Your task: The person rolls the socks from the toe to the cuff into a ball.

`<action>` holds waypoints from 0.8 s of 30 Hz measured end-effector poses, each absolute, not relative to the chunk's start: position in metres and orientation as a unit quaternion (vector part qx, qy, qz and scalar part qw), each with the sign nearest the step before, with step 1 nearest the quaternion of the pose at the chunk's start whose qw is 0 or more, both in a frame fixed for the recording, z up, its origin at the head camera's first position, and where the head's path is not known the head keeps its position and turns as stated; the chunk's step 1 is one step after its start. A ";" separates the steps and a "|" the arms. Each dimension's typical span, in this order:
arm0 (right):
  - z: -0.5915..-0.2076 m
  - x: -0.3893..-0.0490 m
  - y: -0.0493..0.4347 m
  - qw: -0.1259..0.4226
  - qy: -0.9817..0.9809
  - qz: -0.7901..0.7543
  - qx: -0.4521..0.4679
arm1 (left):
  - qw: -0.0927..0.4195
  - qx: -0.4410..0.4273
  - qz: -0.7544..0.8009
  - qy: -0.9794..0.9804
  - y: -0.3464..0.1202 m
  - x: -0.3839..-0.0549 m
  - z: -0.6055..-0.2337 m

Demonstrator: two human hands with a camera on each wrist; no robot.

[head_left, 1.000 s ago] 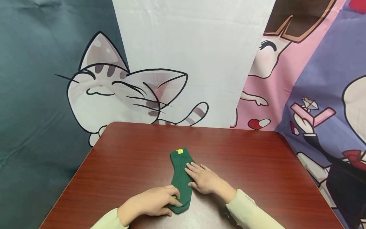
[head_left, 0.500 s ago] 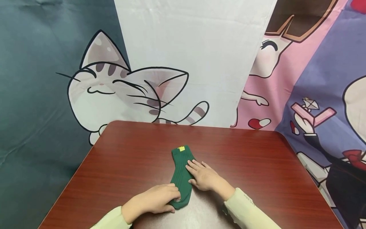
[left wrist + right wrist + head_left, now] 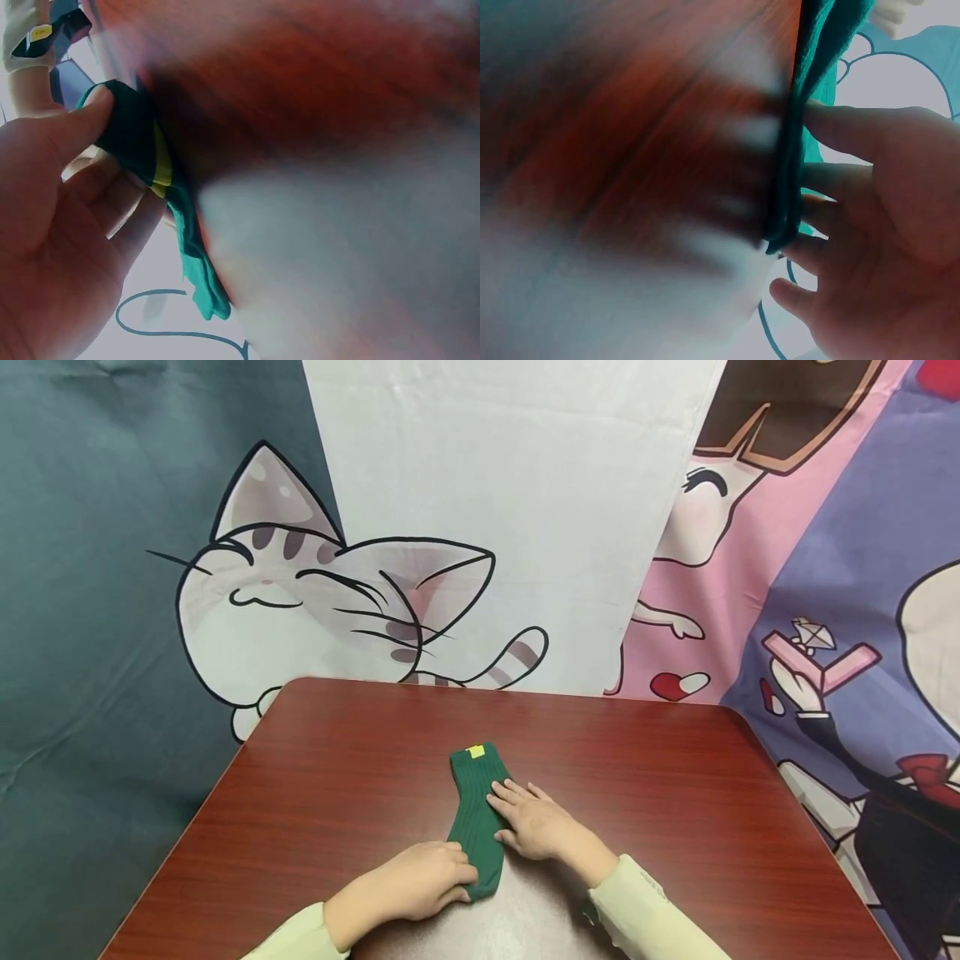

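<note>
A green ribbed sock (image 3: pixel 474 806) lies lengthwise on the table, its cuff with a yellow label (image 3: pixel 476 751) pointing away. At the toe end, my left hand (image 3: pixel 420 881) pinches the fabric. In the left wrist view the thumb presses on the sock (image 3: pixel 129 135), a yellow stripe shows on it, and the other fingers are partly behind it. My right hand (image 3: pixel 536 822) rests with straight, spread fingers on the sock's right side, near the middle. The right wrist view shows that hand (image 3: pixel 885 210) against the sock's edge (image 3: pixel 784 195).
The reddish-brown wooden table (image 3: pixel 337 760) has rounded far corners. Behind it hangs a printed cloth backdrop (image 3: pixel 495 485) with a cartoon cat (image 3: pixel 277 568) and other figures. Pale green sleeves (image 3: pixel 645 902) cover both forearms.
My left hand has shifted slightly right and its fingers now curl over the toe, which is folded in a little. The sock has slid slightly away. My right hand stays resting on it.
</note>
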State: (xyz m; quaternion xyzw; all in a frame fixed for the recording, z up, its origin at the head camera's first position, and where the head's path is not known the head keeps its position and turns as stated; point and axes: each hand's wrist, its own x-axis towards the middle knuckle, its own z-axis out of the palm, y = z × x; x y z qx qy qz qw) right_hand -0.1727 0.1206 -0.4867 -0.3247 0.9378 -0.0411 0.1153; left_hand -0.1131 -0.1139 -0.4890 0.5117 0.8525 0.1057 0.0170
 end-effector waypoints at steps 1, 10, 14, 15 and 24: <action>-0.487 -0.173 0.121 0.113 0.938 -0.043 -0.326 | 0.013 0.511 0.108 0.853 -0.114 -0.113 -0.489; -0.494 -0.164 0.129 0.038 0.926 -0.062 -0.371 | 0.020 0.493 0.130 0.860 -0.122 -0.108 -0.485; -0.491 -0.148 0.136 0.011 0.906 -0.105 -0.410 | 0.009 0.481 0.140 0.865 -0.131 -0.107 -0.484; -0.490 -0.143 0.137 0.005 0.901 -0.118 -0.418 | 0.005 0.481 0.139 0.866 -0.132 -0.108 -0.485; -0.480 -0.112 0.140 0.027 0.875 -0.206 -0.438 | 0.020 0.483 0.169 0.859 -0.138 -0.113 -0.488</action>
